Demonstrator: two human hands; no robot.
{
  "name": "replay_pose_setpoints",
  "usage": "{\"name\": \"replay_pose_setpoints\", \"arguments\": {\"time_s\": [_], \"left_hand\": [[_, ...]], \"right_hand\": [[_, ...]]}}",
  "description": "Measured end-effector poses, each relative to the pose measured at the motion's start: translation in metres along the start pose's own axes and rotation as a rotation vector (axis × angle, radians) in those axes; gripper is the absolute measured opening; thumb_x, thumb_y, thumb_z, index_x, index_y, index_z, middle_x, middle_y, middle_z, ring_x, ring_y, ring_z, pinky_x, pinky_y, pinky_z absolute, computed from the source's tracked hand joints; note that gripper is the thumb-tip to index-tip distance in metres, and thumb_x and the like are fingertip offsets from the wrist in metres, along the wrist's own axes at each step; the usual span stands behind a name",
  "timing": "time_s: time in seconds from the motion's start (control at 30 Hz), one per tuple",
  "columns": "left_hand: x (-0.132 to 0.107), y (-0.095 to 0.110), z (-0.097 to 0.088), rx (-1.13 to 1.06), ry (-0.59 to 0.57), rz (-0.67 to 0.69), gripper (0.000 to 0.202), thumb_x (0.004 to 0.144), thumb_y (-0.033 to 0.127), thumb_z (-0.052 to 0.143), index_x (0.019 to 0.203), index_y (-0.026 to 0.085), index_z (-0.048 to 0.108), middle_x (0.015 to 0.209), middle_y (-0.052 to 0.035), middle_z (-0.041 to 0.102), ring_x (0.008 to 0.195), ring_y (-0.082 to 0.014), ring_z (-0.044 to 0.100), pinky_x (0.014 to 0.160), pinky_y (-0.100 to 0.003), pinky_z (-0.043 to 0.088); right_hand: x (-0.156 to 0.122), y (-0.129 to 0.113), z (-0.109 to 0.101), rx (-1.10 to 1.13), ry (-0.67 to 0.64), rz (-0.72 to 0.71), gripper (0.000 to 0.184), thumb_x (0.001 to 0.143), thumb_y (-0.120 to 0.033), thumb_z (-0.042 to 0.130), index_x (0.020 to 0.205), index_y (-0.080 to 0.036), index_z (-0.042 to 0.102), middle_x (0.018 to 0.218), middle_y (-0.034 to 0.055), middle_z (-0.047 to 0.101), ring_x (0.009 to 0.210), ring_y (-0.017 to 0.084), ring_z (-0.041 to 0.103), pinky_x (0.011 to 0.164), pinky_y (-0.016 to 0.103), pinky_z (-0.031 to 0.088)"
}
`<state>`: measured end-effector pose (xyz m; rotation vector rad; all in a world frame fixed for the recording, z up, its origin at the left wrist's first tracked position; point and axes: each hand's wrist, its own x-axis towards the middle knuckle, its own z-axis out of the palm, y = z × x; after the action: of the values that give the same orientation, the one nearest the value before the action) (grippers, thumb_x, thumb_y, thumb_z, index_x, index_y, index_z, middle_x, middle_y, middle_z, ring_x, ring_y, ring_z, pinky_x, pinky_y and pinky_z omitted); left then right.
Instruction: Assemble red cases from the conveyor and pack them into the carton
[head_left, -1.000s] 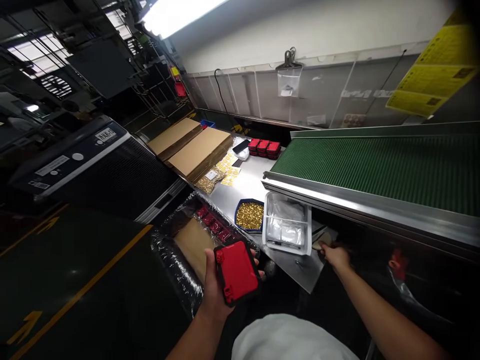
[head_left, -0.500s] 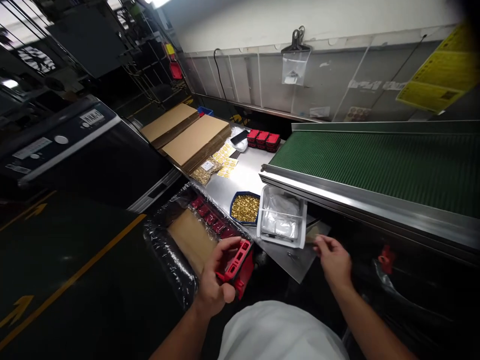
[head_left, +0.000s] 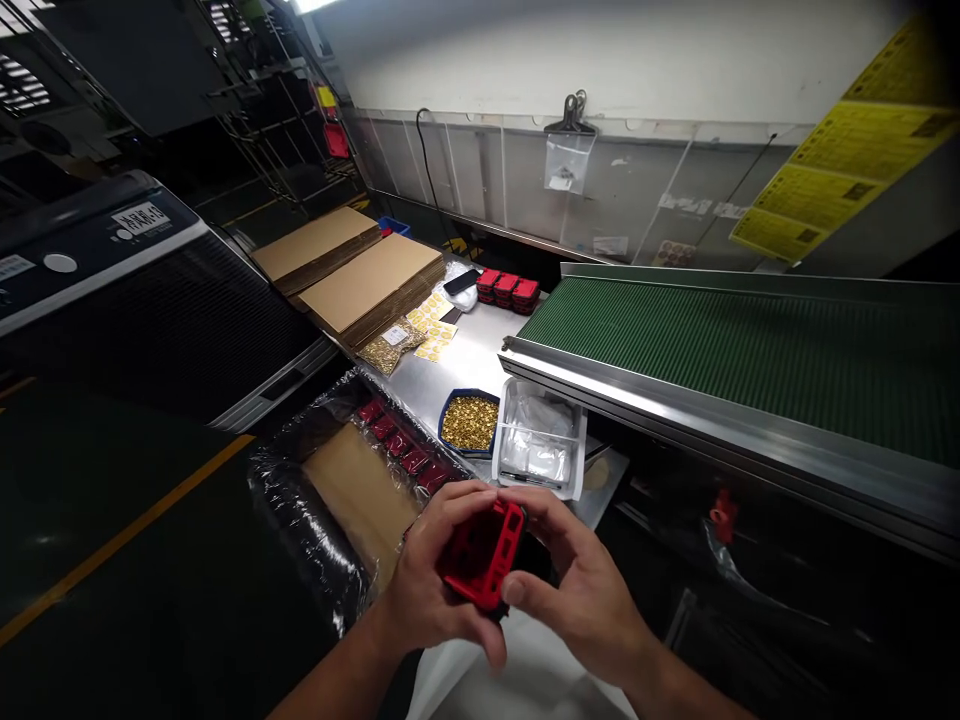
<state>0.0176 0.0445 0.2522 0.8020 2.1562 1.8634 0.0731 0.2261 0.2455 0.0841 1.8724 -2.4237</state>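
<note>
A red plastic case (head_left: 487, 560) with a dark outer side is held in front of my body, its hollow inside partly showing. Around its left side my left hand (head_left: 427, 575) is closed, thumb low along the bottom edge. My right hand (head_left: 581, 585) grips the right side, with the thumb on the slotted red rim and the fingers over the top. Whether a small piece sits under the right fingers is hidden. Just beyond the hands are a white tray (head_left: 579, 465) of clear plastic bags and a blue tray of small brass-coloured parts (head_left: 470, 422).
Left of the hands, a plastic-lined box (head_left: 274, 475) holds red cases and a cardboard sheet. Cardboard stacks (head_left: 375, 275), a bag of brass parts (head_left: 391, 345) and stacked red cases (head_left: 508, 288) lie farther back. A green conveyor (head_left: 720, 350) runs along the right.
My right hand has come left from the table's corner beside the white tray and now grips the red case. The left hand has turned the case; the view has shifted slightly right.
</note>
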Motion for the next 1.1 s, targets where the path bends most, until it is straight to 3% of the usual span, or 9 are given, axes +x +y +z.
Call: {"name": "replay_pose_setpoints", "arguments": {"time_s": [0.1,0.2,0.3,0.4,0.5,0.63,0.73,0.8,1.1], "left_hand": [[-0.003,0.002,-0.002,0.016,-0.018,0.019,0.095,0.048,0.043,0.092,0.133,0.02,0.055,0.127,-0.019,0.055,0.121,-0.0423,0.047,0.11,-0.049,0.037],[-0.004,0.0,-0.003,0.011,-0.03,0.022,0.103,0.041,0.03,0.096,0.134,0.022,0.053,0.129,-0.0185,0.054,0.121,-0.0434,0.047,0.109,-0.05,0.037],[-0.004,0.0,-0.003,-0.005,-0.031,0.009,0.097,0.049,0.042,0.092,0.135,0.021,0.052,0.129,-0.0193,0.053,0.121,-0.0429,0.046,0.108,-0.05,0.039],[-0.005,-0.001,-0.001,-0.001,-0.024,0.008,0.09,0.058,0.063,0.079,0.134,0.022,0.052,0.129,-0.0186,0.053,0.122,-0.041,0.047,0.11,-0.049,0.037],[-0.007,-0.003,0.005,-0.158,0.008,-0.153,0.092,0.057,0.072,0.072,0.133,0.024,0.052,0.128,-0.0163,0.055,0.119,-0.037,0.052,0.106,-0.041,0.041],[-0.009,-0.004,0.015,-0.641,0.106,-0.429,0.093,0.064,0.078,0.066,0.135,0.02,0.05,0.128,-0.0167,0.058,0.114,-0.0356,0.056,0.096,-0.039,0.049],[-0.008,-0.002,0.019,-0.925,0.204,-0.516,0.075,0.077,0.069,0.062,0.134,0.021,0.052,0.128,-0.0138,0.06,0.12,-0.0364,0.054,0.098,-0.041,0.048],[-0.007,-0.002,0.017,-1.076,0.263,-0.561,0.059,0.089,0.06,0.052,0.133,0.022,0.054,0.129,-0.0099,0.062,0.123,-0.0336,0.053,0.101,-0.039,0.047],[0.001,-0.007,-0.005,-1.341,0.194,-0.58,0.063,0.078,0.025,0.053,0.139,0.017,0.045,0.121,-0.0118,0.063,0.114,-0.0287,0.059,0.104,-0.04,0.043]], "right_hand": [[0.0,0.001,0.001,0.055,0.023,0.03,0.033,0.09,-0.041,0.061,0.121,-0.027,0.06,0.12,0.0085,0.06,0.111,0.025,0.058,0.099,0.043,0.049],[-0.002,0.0,0.0,0.051,-0.018,-0.006,0.039,0.087,-0.044,0.065,0.122,-0.027,0.058,0.121,0.0085,0.059,0.112,0.026,0.057,0.098,0.042,0.049],[-0.003,-0.002,0.0,-0.017,-0.049,-0.066,0.059,0.075,-0.041,0.078,0.127,-0.027,0.054,0.125,0.0084,0.057,0.115,0.028,0.055,0.101,0.042,0.048],[0.0,-0.002,0.001,0.01,0.021,-0.001,0.036,0.086,-0.041,0.067,0.119,-0.026,0.06,0.116,0.0072,0.062,0.107,0.024,0.058,0.094,0.038,0.05],[0.004,0.001,0.001,0.07,0.091,0.08,0.028,0.094,-0.044,0.054,0.107,-0.022,0.066,0.105,0.0069,0.066,0.094,0.021,0.061,0.089,0.035,0.051],[-0.003,0.009,0.0,-0.065,0.112,0.064,0.041,0.089,-0.047,0.06,0.124,-0.025,0.057,0.116,0.0079,0.064,0.105,0.024,0.06,0.094,0.038,0.051],[-0.012,0.02,0.003,-0.359,0.03,-0.062,0.091,0.071,-0.049,0.079,0.146,-0.028,0.033,0.144,0.0104,0.043,0.13,0.032,0.045,0.111,0.046,0.042],[-0.016,0.026,0.006,-0.514,0.01,-0.112,0.106,0.067,-0.045,0.083,0.151,-0.028,0.021,0.152,0.0108,0.031,0.138,0.035,0.035,0.114,0.051,0.038],[-0.013,0.026,0.007,-0.606,0.091,-0.211,0.093,0.076,-0.026,0.069,0.152,-0.025,0.016,0.147,0.0105,0.04,0.132,0.031,0.044,0.113,0.049,0.041]]}}
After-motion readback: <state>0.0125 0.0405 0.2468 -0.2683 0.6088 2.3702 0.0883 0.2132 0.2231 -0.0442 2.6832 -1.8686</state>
